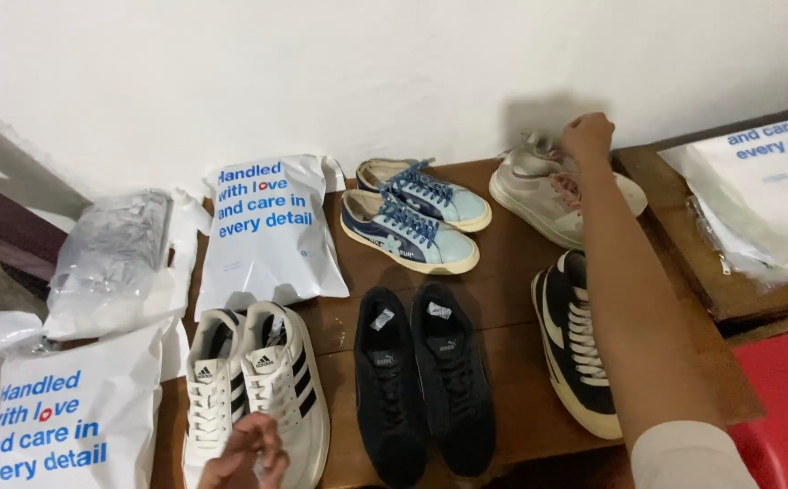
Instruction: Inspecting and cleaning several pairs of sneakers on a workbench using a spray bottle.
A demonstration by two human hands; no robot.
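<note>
Beige shoe (539, 195) at the desk's (502, 299) far edge: my right hand (587, 136) has its fingers closed on the heel. My left hand (247, 460) rests half-curled on the white shoes (253, 385); I cannot tell whether it grips them.

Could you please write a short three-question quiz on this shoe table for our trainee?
1. True or false: the right hand is on the pale shoes with pink laces at the back of the table.
2. Which pair lies nearest the left hand?
A. the blue shoes
B. the white striped shoes
C. the black shoes
3. Fill in: the white bag with blue print leans against the ____ behind the table.

Key:
1. True
2. B
3. wall
</note>
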